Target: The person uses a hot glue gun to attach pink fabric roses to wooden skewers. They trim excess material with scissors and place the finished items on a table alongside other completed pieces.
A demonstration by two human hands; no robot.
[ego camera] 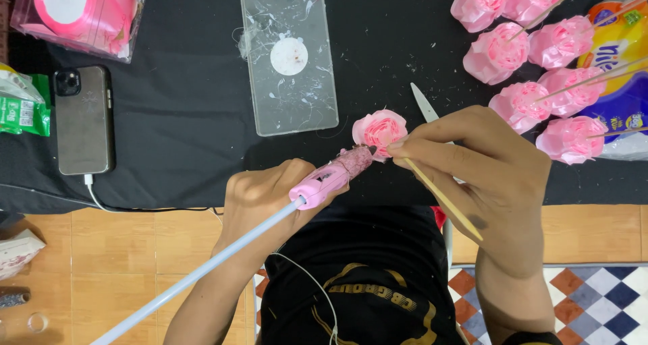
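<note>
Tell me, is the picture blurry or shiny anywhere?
In the head view, the pink flower, the glue gun and both hands are sharp; soft even light, faint shadows on the black cloth; mild glare on the clear plastic tray and phone; edges look slightly stretched.

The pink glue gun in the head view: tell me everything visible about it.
The glue gun is a small pink plastic tool with darker, crusted residue near its front. It lies slanted, nozzle pointing up and right, its tip at the base of a pink ribbon flower on a wooden stick. A pale translucent glue stick runs out of its rear toward the lower left. The left hand grips its body from below; the right hand pinches the flower's stick beside the nozzle, above the black table.
</note>
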